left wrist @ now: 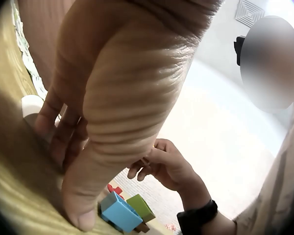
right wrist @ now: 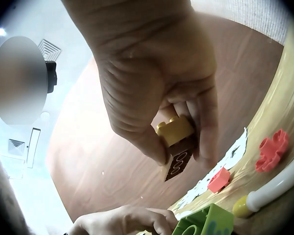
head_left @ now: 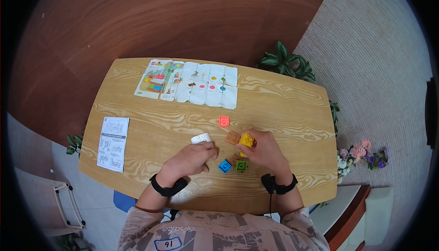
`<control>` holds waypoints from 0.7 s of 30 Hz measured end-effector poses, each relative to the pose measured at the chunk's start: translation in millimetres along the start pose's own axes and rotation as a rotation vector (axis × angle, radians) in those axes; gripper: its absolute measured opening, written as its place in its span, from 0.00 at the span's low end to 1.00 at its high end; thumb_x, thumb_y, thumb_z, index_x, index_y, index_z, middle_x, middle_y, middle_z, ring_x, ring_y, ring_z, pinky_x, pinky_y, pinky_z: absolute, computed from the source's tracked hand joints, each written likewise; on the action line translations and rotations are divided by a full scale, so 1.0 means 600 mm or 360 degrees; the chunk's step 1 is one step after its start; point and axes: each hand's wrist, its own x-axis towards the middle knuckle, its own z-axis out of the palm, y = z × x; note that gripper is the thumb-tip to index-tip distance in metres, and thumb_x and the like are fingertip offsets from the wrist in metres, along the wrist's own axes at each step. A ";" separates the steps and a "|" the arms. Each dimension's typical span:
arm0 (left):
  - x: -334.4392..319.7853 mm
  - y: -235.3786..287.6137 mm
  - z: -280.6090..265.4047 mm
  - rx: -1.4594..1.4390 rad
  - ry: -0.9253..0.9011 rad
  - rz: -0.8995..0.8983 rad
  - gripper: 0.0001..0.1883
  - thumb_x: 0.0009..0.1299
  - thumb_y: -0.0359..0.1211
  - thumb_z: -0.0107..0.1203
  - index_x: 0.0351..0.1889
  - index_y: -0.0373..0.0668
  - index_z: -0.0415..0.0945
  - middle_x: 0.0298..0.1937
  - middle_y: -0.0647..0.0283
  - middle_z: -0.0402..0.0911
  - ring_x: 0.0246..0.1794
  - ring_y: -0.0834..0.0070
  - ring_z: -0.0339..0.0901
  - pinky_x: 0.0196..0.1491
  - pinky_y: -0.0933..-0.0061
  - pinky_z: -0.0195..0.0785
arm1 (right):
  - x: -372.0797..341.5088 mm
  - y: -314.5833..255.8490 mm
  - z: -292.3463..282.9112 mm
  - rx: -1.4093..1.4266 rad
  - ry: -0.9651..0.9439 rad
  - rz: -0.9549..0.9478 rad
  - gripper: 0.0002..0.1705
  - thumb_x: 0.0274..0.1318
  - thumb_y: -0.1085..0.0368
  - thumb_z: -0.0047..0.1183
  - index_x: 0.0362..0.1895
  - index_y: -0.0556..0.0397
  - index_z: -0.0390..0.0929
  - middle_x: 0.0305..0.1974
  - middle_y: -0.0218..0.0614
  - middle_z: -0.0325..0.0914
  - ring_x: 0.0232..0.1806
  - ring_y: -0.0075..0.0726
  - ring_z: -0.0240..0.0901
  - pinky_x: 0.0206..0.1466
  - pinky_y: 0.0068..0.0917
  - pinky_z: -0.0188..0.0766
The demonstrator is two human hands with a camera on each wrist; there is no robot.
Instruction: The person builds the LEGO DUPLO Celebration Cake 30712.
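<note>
In the head view my right hand (head_left: 265, 149) holds a yellow brick (head_left: 247, 139) a little right of the table's middle. The right wrist view shows thumb and fingertips pinching the yellow brick (right wrist: 176, 131), which has a brown printed piece (right wrist: 179, 161) on its lower side. My left hand (head_left: 191, 159) rests low over the tabletop, thumb extended, its fingers beside a white brick (head_left: 201, 138). Between the hands are a blue brick (head_left: 224, 166) and a green brick (head_left: 241, 165). An orange piece (head_left: 232, 137) lies beside the right hand, with a coral brick (head_left: 224, 121) farther back.
A red flower-shaped piece (right wrist: 272, 151) and a white stick with a yellow end (right wrist: 274, 185) lie on the table (head_left: 283, 109). A creased picture sheet (head_left: 196, 84) is spread along the back edge. Another printed sheet (head_left: 113, 144) lies at the left.
</note>
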 end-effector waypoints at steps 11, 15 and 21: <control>0.021 0.025 0.008 -0.0132 0.0003 0.0066 0.26 0.58 0.38 0.79 0.50 0.41 0.78 0.51 0.57 0.82 0.57 0.51 0.81 0.58 0.55 0.76 | -0.001 -0.003 -0.001 0.0035 0.0014 0.0002 0.16 0.59 0.59 0.74 0.43 0.58 0.85 0.28 0.42 0.83 0.25 0.41 0.82 0.32 0.32 0.78; 0.016 0.026 -0.003 -0.0144 0.0079 0.0009 0.28 0.56 0.37 0.80 0.52 0.41 0.79 0.53 0.55 0.82 0.58 0.51 0.80 0.60 0.56 0.75 | 0.000 -0.007 -0.001 0.0095 -0.0038 0.0054 0.16 0.60 0.60 0.74 0.42 0.58 0.85 0.28 0.41 0.82 0.24 0.38 0.80 0.32 0.31 0.77; -0.003 0.014 -0.039 0.0138 0.0530 -0.0119 0.32 0.55 0.35 0.80 0.57 0.43 0.79 0.61 0.58 0.80 0.64 0.54 0.77 0.64 0.56 0.73 | -0.003 -0.009 -0.004 0.0136 -0.0028 0.0092 0.16 0.60 0.60 0.74 0.43 0.58 0.85 0.28 0.41 0.82 0.24 0.36 0.79 0.32 0.30 0.76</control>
